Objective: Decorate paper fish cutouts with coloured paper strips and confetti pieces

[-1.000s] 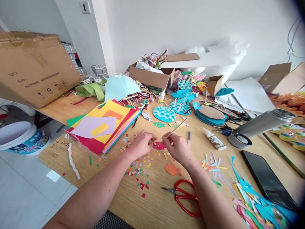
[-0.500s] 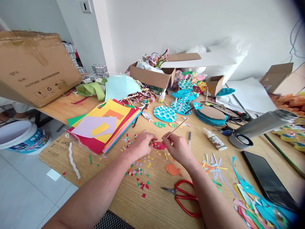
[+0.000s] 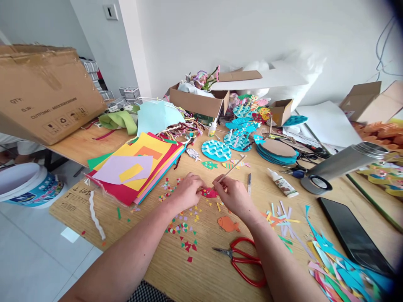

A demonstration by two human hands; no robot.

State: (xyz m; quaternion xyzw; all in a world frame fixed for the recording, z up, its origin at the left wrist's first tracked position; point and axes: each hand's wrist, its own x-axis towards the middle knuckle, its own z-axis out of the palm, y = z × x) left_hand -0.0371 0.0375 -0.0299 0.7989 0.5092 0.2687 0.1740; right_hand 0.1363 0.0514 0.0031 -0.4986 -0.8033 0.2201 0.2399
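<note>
My right hand (image 3: 234,195) pinches a thin wooden stick (image 3: 233,167) that slants up to the right; its lower tip meets a red paper fish (image 3: 210,193) with small coloured dots. With its fingers together, my left hand (image 3: 189,192) holds the fish's left end against the table, hiding part of it. Tiny paper dots and triangles (image 3: 182,227) are scattered around my left wrist. Below my right hand lies an orange paper fish (image 3: 228,224), and nearer to me are red-handled scissors (image 3: 244,258).
Coloured paper sheets (image 3: 126,167) are stacked at left, near a large cardboard box (image 3: 47,92). Wavy blue discs (image 3: 216,150) and a green paper fish (image 3: 209,165) lie beyond my hands. At right are a glue bottle (image 3: 282,183), a metal flask (image 3: 346,161), a phone (image 3: 352,235) and paper strips (image 3: 343,272).
The view has shifted slightly. My right hand and the stick have moved a little, uncovering more of the red fish's dots; my left hand keeps its place on the fish.
</note>
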